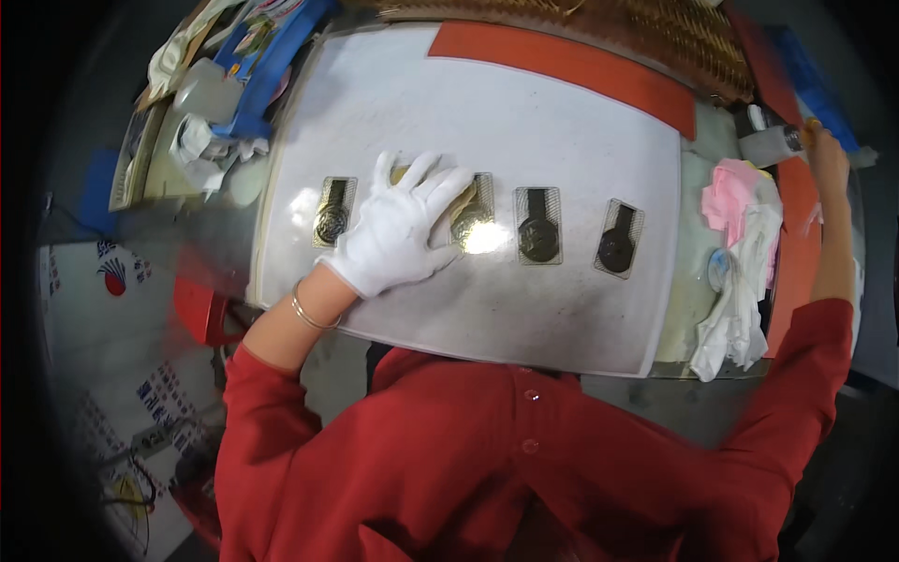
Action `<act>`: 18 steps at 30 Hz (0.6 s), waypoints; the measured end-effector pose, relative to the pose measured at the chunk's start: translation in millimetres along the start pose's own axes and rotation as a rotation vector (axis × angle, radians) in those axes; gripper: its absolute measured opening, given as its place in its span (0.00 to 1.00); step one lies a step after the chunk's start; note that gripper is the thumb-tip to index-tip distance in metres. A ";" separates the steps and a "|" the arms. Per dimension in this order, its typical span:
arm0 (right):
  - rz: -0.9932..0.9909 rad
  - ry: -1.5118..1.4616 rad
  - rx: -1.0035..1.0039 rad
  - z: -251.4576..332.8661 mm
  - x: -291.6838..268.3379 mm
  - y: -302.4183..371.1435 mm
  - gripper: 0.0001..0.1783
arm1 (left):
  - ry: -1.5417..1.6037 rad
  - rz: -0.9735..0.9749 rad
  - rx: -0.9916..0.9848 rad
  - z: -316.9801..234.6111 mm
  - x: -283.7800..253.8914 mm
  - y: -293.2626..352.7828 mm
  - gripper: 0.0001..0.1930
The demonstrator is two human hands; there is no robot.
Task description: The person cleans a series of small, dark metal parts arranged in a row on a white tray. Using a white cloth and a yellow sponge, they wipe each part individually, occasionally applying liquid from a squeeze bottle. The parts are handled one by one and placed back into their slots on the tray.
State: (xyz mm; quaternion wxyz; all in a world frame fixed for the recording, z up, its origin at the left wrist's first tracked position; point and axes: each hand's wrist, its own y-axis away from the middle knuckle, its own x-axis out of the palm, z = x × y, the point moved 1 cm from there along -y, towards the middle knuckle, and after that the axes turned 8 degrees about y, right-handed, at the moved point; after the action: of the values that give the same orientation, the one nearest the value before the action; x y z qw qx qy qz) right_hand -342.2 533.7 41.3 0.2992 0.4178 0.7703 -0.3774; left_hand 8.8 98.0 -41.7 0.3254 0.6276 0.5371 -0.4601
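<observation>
My left hand (398, 229), in a white glove, lies with fingers spread on the white work mat (449, 318). Under and beside it are flat rectangular pieces with a patterned border and a dark round-and-bar shape. One piece (335, 212) is left of the hand; another (471, 211), catching a bright glare, is partly covered by its fingers. Two more, a middle piece (538, 225) and a right-hand piece (619, 238), lie apart to the right. My bare right hand (828, 159) reaches far right, its fingers closed at the orange top of a translucent bottle (770, 145).
An orange strip (562, 70) borders the mat's far edge, with stacked brownish ridged pieces (646, 33) behind. Pink cloth (729, 199) and white gloves (735, 309) lie at right. A blue tray (267, 70) and a white container (206, 91) stand at far left.
</observation>
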 end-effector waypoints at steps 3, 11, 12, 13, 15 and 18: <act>-0.010 -0.332 -0.001 46.9 -53.2 38.7 0.15 | -0.049 0.028 -0.008 13.4 5.5 1.8 0.38; 0.509 -1.349 -0.305 247.5 -170.1 174.5 0.13 | 0.010 -0.076 -0.007 31.9 13.5 14.6 0.43; 0.326 -1.379 -0.451 268.7 -158.7 182.5 0.13 | -0.004 -0.072 0.012 32.3 14.4 11.3 0.42; 0.304 -1.326 -0.457 284.8 -159.8 183.4 0.12 | -0.022 -0.069 0.015 34.3 15.1 9.9 0.42; 0.183 -1.164 -0.522 308.5 -162.0 178.8 0.12 | -0.100 -0.096 0.076 41.7 18.5 10.6 0.39; 0.187 -1.046 -0.546 328.2 -152.7 175.3 0.12 | -0.113 -0.052 0.071 46.1 18.2 14.8 0.38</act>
State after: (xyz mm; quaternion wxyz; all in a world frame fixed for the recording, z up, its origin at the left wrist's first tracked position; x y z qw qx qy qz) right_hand -69.9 261.1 -74.1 0.7675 0.1506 0.5496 -0.2935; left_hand 12.7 60.0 -76.6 0.3207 0.5978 0.5173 -0.5217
